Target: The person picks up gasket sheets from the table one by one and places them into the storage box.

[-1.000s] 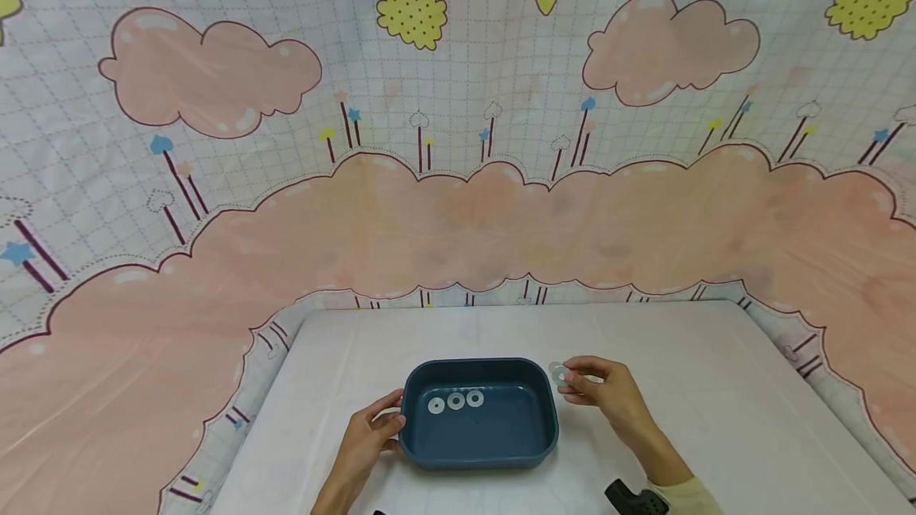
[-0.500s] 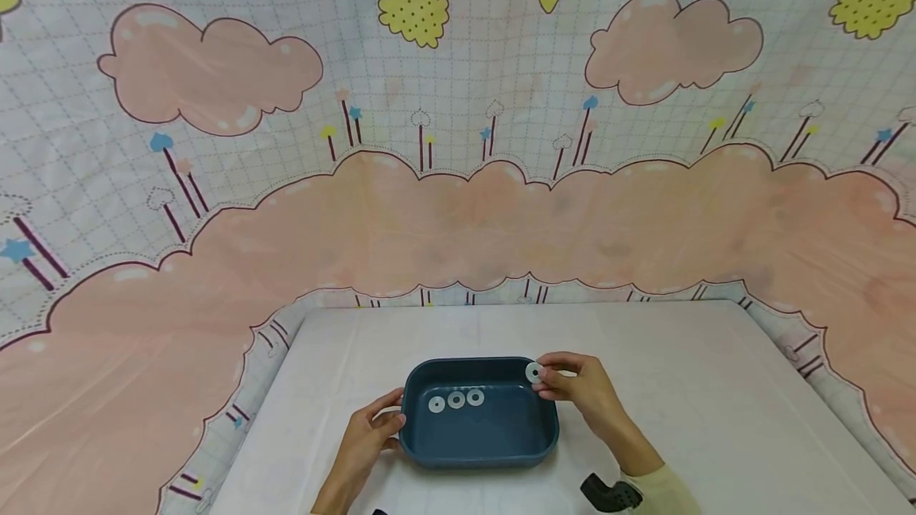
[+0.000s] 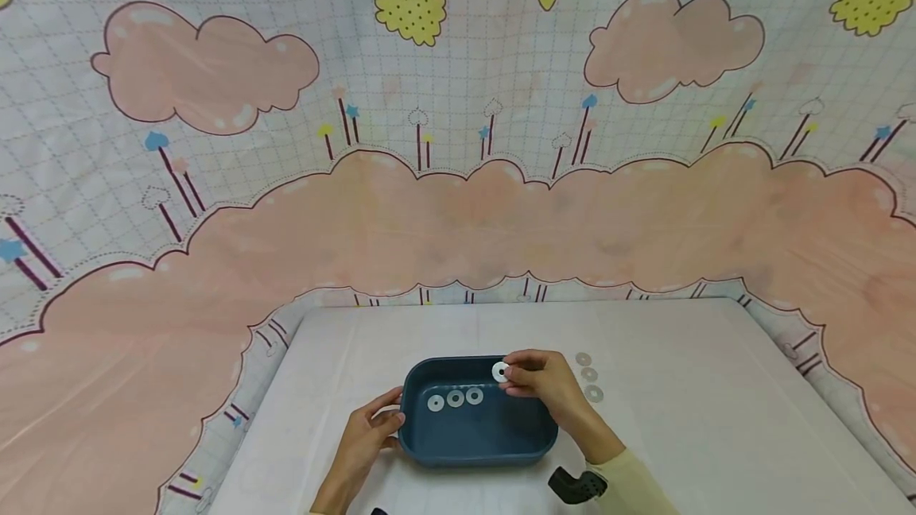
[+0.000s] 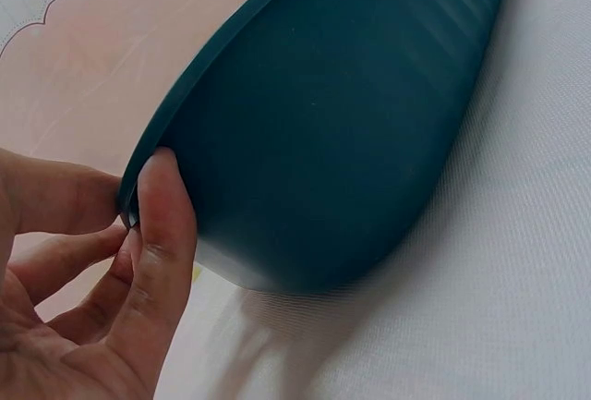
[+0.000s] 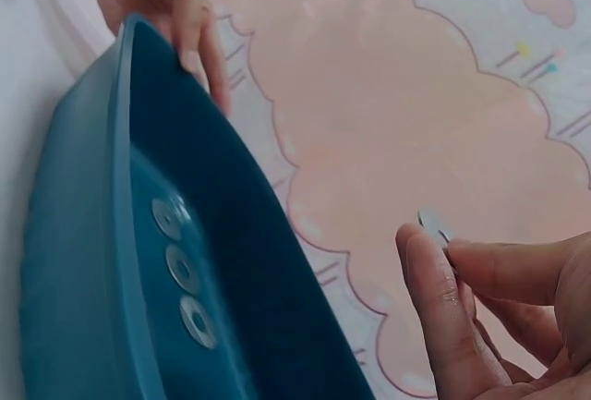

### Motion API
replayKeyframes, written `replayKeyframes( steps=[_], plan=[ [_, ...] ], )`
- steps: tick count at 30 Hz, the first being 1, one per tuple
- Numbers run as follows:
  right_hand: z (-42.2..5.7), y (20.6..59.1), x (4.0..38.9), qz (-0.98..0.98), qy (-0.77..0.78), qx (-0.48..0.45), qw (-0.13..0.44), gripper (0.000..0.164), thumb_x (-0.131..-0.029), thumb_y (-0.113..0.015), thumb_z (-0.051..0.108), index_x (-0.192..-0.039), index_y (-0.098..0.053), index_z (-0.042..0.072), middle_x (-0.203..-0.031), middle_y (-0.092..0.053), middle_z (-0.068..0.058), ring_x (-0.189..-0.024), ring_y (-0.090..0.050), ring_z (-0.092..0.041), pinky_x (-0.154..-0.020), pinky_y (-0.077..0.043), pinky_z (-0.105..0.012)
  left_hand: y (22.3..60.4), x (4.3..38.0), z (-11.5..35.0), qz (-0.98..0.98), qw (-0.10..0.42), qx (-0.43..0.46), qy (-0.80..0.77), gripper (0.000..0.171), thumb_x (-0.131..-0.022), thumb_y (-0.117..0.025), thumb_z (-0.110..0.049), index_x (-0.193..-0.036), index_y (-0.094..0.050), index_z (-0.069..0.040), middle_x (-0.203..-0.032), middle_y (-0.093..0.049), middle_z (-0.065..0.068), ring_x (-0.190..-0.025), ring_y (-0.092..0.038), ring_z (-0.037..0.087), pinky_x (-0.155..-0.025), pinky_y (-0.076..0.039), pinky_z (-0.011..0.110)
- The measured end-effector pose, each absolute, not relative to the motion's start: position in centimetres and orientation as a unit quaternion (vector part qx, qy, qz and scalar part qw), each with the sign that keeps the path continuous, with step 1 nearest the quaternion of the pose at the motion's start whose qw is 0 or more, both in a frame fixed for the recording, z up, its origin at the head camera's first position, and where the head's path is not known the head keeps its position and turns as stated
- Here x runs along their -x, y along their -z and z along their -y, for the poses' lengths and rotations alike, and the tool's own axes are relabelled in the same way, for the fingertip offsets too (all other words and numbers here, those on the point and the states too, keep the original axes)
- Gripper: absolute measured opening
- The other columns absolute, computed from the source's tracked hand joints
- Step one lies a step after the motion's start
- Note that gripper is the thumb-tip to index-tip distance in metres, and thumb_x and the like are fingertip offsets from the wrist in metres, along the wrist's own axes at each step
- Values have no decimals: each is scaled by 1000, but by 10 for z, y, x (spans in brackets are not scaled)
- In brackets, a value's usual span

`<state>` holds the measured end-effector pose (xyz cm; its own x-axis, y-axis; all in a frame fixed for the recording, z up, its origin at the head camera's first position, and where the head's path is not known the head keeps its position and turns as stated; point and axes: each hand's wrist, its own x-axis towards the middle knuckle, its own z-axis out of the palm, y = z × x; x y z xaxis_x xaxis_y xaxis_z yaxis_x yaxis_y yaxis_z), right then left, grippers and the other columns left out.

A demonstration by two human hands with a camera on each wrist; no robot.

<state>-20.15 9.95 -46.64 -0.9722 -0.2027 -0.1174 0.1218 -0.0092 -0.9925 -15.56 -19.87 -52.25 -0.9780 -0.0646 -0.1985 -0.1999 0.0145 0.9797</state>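
A dark blue rectangular tray [image 3: 478, 451] sits on the white table, with a row of three flat metal washers [image 3: 455, 399] on its floor. My left hand [image 3: 363, 437] pinches the tray's left rim; in the left wrist view the thumb [image 4: 164, 224] presses the outer wall. Over the far right part of the tray, my right hand [image 3: 547, 388] holds another washer [image 3: 499, 372] between thumb and fingertips. The right wrist view shows this washer [image 5: 432, 226] edge-on, clear of the tray wall.
To the right of the tray, three more washers [image 3: 589, 374] lie in a line on the white tabletop [image 3: 716, 420]. Behind the table hangs a cloth [image 3: 501, 221] printed with clouds. A black device [image 3: 576, 486] is strapped at the right wrist.
My right hand has carried its washer leftward from beside the tray to above it. The three washers on the table have come into sight. My left hand stays at the rim.
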Motion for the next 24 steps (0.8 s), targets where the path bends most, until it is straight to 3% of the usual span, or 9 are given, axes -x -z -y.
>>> replayKeyframes(
  steps=[24],
  plan=[
    [-38,494,208,-705,687,66,165,20,-89,-65,-1,-106,-69,-10,-87,-71,-14,-70,-73,-16,-65,-60,-27,524,157,198,-716,44,108,-688,46,-90,-62,3,-136,-56,-1,-125,-56,17,-87,-62,16,-59,-54,29]
  ],
)
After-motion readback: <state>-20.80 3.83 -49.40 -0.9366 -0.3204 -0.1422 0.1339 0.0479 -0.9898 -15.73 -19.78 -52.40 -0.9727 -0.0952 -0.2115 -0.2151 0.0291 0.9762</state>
